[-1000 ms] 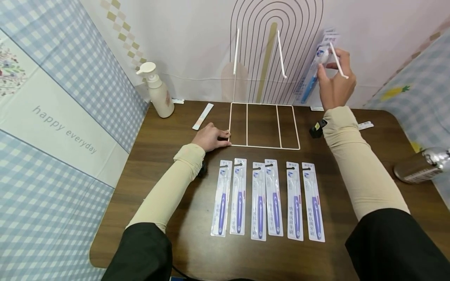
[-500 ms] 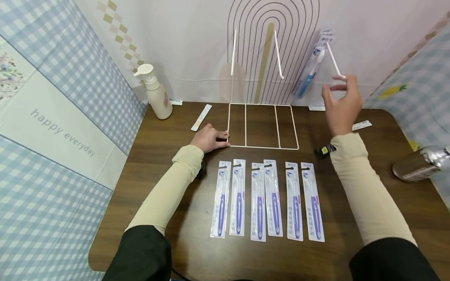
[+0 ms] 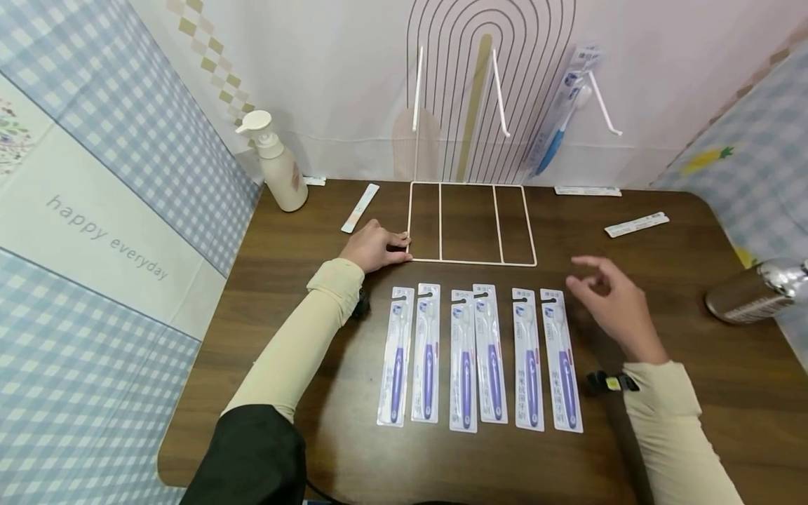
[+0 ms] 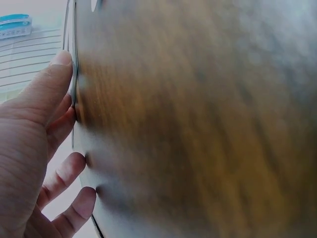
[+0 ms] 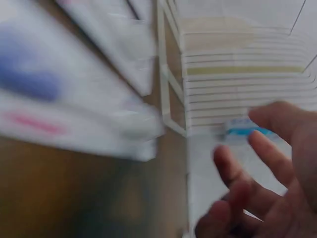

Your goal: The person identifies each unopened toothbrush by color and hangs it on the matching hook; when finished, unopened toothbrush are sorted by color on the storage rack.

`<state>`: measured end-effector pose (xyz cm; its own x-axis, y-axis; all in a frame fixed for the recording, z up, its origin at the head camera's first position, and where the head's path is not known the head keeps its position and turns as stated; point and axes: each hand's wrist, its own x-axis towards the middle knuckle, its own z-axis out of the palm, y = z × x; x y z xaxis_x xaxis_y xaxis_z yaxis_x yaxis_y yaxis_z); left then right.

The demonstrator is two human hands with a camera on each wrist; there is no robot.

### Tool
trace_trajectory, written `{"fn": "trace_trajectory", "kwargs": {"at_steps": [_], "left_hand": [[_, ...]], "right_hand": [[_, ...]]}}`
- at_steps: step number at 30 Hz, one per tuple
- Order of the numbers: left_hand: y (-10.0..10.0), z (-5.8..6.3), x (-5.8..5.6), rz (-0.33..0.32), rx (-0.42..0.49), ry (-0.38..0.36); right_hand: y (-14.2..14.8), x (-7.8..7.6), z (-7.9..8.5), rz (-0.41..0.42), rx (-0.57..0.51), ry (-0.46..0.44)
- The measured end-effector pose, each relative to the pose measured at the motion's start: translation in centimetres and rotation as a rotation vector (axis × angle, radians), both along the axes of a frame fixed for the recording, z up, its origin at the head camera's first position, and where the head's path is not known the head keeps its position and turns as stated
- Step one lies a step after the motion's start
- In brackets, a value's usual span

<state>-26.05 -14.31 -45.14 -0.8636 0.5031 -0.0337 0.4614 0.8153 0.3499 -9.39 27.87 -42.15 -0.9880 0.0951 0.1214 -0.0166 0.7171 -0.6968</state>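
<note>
My left hand [image 3: 374, 247] grips the front left corner of a white wire display rack [image 3: 472, 263], its thumb and fingertips against the wire. In the left wrist view the left thumb [image 4: 52, 82] lies at the thin wire, with other fingertips down on the tabletop. My right hand [image 3: 615, 305] is above the table, fingers loosely bent and holding nothing. It is just right of the rightmost packaged purple toothbrush [image 3: 563, 365], one of several lying in pairs before the rack. Packaged blue toothbrushes [image 3: 555, 140] hang on the rack's right hook [image 3: 606, 105].
The left hook [image 3: 418, 91] and middle hook [image 3: 501, 95] stick out bare. A pump bottle [image 3: 278, 165] stands at the back left, near a small white strip [image 3: 360, 208]. Another strip [image 3: 637, 224] lies at right, with a metallic can [image 3: 754, 291] beyond it.
My right hand has let go of the blue toothbrush pack on the right hook. It has come down and forward to beside the purple packs. The left hand stays at the rack corner.
</note>
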Motion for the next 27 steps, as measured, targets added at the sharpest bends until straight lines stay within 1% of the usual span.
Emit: {"fn": "trace_trajectory", "kwargs": {"at_steps": [3, 5, 8, 11, 16, 21, 27], "left_hand": [[-0.1, 0.3, -0.1, 0.007, -0.002, 0.007], [-0.2, 0.5, -0.2, 0.010, -0.005, 0.013], [-0.3, 0.5, -0.3, 0.005, -0.007, 0.017], [-0.3, 0.3, -0.3, -0.003, -0.001, 0.016], [-0.6, 0.1, -0.2, -0.009, 0.010, 0.010], [-0.4, 0.1, -0.1, -0.006, 0.017, 0.004], [0.0, -0.4, 0.1, -0.006, 0.022, -0.010]], "right_hand": [[0.8, 1.7, -1.4, 0.083, 0.039, -0.109], [1.1, 2.4, -2.2, 0.111, 0.048, -0.161], [1.1, 3.1, -2.8, 0.129, 0.055, -0.208], [0.9, 3.2, -3.1, 0.149, 0.050, -0.250], [0.6, 2.9, -3.2, 0.172, 0.022, -0.313], [0.7, 2.8, -3.5, 0.162, 0.038, -0.339], [1.0, 3.2, -3.7, 0.141, 0.033, -0.361]]}}
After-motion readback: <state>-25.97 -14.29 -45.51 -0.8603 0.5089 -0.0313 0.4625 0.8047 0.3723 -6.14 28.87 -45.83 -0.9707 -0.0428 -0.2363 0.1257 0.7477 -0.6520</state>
